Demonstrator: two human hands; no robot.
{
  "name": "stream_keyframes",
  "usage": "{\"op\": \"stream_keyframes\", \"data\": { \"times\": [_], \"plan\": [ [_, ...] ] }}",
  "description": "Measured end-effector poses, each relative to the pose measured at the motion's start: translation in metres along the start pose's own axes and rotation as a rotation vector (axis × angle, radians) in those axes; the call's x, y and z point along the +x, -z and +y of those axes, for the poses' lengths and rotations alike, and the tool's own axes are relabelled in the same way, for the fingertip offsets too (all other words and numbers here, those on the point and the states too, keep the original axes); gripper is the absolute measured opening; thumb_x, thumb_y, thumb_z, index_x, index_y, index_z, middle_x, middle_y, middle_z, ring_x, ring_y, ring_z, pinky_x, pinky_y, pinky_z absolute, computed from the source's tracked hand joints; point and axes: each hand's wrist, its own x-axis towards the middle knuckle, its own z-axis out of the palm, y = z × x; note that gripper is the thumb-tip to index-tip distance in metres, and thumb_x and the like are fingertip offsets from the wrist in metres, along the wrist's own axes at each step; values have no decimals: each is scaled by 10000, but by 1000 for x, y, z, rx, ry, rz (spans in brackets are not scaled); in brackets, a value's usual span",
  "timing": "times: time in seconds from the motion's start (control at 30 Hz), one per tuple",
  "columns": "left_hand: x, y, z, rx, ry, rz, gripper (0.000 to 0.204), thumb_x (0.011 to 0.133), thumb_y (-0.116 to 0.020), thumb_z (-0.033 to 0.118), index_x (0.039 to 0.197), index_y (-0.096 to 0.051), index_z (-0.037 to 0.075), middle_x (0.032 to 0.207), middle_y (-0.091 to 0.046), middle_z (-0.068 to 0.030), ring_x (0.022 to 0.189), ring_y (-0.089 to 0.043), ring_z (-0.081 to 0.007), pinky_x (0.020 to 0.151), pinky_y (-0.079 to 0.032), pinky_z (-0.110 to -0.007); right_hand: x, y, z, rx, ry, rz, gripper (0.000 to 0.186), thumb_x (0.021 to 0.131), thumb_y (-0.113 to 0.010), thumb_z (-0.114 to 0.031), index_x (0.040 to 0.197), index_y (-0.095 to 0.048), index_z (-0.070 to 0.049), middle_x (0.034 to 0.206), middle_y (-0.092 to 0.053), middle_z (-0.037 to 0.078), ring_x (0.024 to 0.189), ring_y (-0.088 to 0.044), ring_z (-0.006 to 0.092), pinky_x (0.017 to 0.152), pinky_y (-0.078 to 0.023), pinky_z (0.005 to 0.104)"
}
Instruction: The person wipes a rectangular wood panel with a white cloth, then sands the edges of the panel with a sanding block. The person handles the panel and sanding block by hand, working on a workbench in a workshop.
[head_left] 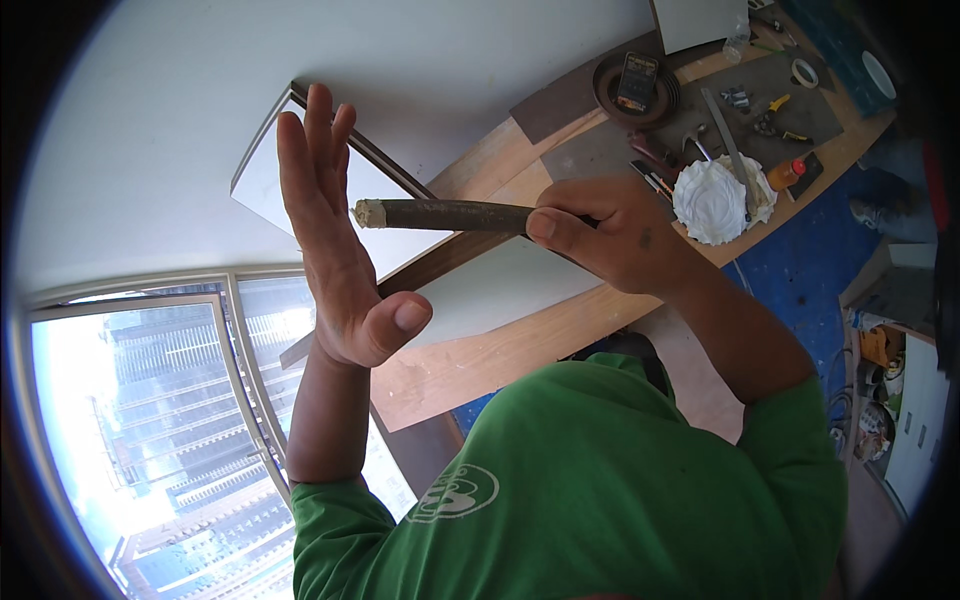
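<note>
My right hand [615,245] grips a dark greenish-brown stick [440,213], held sideways, its left end coated in something pale and rough. My left hand [335,235] is raised upright just left of that end, palm turned inward, fingers stretched out and thumb apart; I cannot tell whether it touches the tip. Behind both hands a white panel with a dark edge [265,170] lies at an angle, partly hidden by them.
A wooden bench [430,385] runs to the upper right, carrying crumpled white cloth [708,200], tools [770,120], a coiled band and a bottle [785,175]. A bright window [130,400] is at left, blue floor covering [805,250] and a cluttered cabinet [915,400] at right.
</note>
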Motion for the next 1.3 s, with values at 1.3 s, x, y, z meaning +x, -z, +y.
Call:
{"op": "stream_keyframes", "data": {
  "times": [1.3],
  "plan": [
    [4, 0, -5, 22, 29, -9, 1286, 839, -630, 786, 1671, -34, 7, 1690, -169, -310, 1591, -190, -421, 1267, -208, -604, -3, -10, 6, 48, 5, 49, 424, 1050, -649, -369, 807, -672, -22, 615, -491, -11, 599, -437, 81, 553, -365, 307]
  ]
}}
